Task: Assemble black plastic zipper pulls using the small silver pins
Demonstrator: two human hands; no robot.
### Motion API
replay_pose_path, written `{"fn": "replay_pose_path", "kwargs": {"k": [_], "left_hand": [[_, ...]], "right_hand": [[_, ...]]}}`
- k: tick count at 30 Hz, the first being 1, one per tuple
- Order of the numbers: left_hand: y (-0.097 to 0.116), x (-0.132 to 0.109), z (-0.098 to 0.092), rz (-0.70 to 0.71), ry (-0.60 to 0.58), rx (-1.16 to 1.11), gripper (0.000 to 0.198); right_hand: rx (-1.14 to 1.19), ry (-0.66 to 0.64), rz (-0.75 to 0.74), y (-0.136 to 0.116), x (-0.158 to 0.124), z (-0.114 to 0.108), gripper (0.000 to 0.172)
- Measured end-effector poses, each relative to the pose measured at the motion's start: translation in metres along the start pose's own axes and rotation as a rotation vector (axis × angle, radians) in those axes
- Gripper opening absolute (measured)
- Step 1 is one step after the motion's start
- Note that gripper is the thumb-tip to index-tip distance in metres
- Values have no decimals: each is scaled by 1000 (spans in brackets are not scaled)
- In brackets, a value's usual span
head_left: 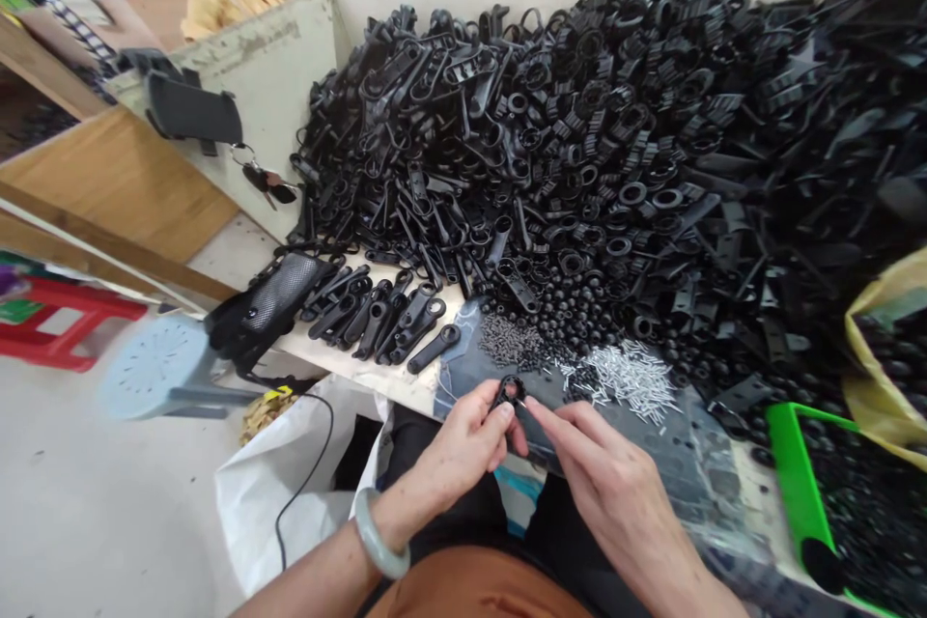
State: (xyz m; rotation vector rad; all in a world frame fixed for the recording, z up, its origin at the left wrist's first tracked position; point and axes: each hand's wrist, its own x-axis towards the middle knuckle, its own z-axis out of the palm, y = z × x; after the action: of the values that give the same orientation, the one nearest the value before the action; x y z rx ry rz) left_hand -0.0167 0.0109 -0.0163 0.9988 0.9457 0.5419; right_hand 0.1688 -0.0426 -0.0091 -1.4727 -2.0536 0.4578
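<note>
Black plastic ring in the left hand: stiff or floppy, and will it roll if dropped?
Probably stiff: the black plastic ring keeps its round shape pinched in the left hand. Likely light for its size, judging by the moulded plastic look. Being round, it might roll if it landed on edge.

The light fell soft and even, from no source I could see, leaving faint shadows under my left hand and right hand. The wide lens bowed the worktop near its edges, and the picture's corners looked slightly stretched.
</note>
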Motion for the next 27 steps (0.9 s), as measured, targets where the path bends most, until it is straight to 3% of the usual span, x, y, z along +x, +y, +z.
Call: {"fn": "replay_pose_path", "kwargs": {"k": [10,27], "left_hand": [[1,1,1,-38,19,-28,30],[-10,0,11,-56,130,-55,32]], "right_hand": [[-259,54,-58,-4,3,2,41],[-441,16,-118,-22,4,12,44]]}}
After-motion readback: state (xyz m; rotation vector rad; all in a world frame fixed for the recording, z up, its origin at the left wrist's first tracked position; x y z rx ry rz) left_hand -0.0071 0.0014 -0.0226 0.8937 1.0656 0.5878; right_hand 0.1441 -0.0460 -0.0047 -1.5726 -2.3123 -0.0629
